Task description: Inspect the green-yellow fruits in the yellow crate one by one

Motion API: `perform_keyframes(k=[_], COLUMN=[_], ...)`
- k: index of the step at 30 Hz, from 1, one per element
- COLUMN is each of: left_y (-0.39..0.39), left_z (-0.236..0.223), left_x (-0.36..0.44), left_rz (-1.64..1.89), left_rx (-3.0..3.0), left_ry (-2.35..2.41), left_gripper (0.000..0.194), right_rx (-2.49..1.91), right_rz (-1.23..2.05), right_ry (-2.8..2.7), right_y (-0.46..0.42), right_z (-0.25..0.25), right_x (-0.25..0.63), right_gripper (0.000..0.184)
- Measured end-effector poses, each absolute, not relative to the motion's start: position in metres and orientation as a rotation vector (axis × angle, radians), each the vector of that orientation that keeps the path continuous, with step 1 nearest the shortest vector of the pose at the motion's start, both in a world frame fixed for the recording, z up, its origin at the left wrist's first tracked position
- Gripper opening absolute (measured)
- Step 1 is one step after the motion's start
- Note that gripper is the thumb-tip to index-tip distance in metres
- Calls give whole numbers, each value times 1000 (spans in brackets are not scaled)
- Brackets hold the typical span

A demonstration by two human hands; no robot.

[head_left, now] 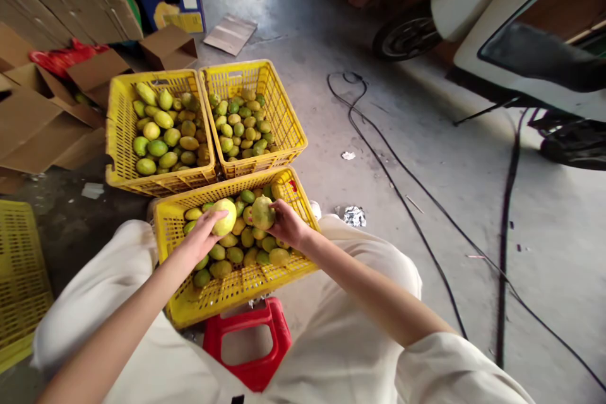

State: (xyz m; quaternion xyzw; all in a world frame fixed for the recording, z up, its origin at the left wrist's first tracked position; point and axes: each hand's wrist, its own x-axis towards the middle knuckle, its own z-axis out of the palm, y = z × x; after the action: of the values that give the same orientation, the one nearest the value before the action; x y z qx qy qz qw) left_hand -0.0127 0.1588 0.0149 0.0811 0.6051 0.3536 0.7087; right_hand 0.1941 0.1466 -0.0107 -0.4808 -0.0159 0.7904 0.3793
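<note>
My left hand (204, 235) is closed around a pale yellow lemon (224, 217), its smooth side turned up. My right hand (288, 222) grips a greener, blotchy lemon (263, 213) by its right side. Both are held close together above the near yellow crate (177, 309), which stands between my knees. Inside that crate lie many green and yellow lemons (235, 255), partly covered by my hands. Behind it, the left crate (120, 164) holds larger green-yellow lemons (158, 148). The right crate (288, 123) holds smaller, mixed green and yellow ones (238, 130).
A red plastic stool (269, 363) stands below the near crate. Cardboard boxes (35, 120) crowd the left, above another yellow crate (21, 265). Black cables (402, 183) cross the floor at right, near a parked white scooter (502, 31). Crumpled foil (354, 216) lies beside my knee.
</note>
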Motion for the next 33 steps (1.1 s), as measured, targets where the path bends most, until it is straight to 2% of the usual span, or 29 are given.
perform_keyframes(k=[3, 5, 9, 16, 24, 29, 33], left_y=[160, 161, 159, 158, 159, 159, 160], left_z=[15, 13, 12, 4, -20, -8, 7], left_x=[-14, -15, -16, -16, -23, -17, -14], left_rz=[766, 762, 729, 735, 755, 626, 633], left_rx=[165, 194, 272, 278, 204, 103, 52], left_ry=[1388, 1368, 1266, 1232, 1386, 1434, 1381], left_gripper=[13, 12, 17, 32, 21, 13, 9], right_rx=[-1331, -1349, -1293, -1235, -1361, -1461, -1277], right_rz=[2005, 1993, 1972, 1982, 2097, 2039, 2050], right_ry=[-117, -157, -168, -162, -283, -293, -190], right_y=[144, 142, 142, 148, 140, 139, 143], right_z=[-9, -6, 1, 0, -3, -14, -18], right_x=[193, 192, 191, 195, 193, 193, 197], right_gripper=[16, 21, 25, 16, 40, 31, 25])
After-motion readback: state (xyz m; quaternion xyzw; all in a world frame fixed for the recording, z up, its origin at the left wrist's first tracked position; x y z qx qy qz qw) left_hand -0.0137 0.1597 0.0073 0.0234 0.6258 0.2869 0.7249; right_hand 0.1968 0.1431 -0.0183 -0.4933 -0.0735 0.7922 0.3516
